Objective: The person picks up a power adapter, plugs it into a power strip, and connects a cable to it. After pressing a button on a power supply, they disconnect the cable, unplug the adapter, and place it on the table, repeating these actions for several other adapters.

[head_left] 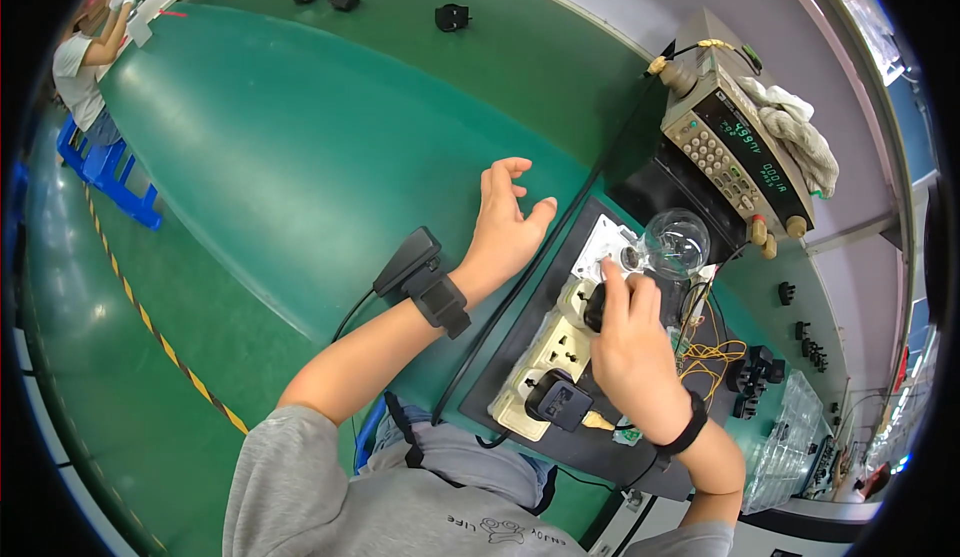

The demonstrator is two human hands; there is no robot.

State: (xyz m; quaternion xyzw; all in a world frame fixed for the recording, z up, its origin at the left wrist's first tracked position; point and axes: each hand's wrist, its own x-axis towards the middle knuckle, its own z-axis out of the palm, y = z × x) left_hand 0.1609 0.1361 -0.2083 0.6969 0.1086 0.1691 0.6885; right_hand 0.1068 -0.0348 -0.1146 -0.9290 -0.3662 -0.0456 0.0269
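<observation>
My right hand [632, 357] is closed around a black power adapter [596, 307], held at the far end of a cream power strip [570, 345]. Whether its pins sit in the socket is hidden by my fingers. Another black adapter [560, 400] stands at the strip's near end, with a yellow-ended lead beside it. Just beyond my right fingertips is a white switch panel [597, 249], next to a clear glass bulb [677, 242]. My left hand [503, 229] hovers over the green mat [300, 147], fingers loosely bent and apart, with nothing in it.
A bench instrument [740, 142] with a lit display stands at the far right, a pale glove [795, 127] on top. Yellow wires [712, 357] tangle right of my hand, near black plug pieces [757, 375]. Several black adapters [452, 17] line the far edge. Another person [85, 67] works at far left.
</observation>
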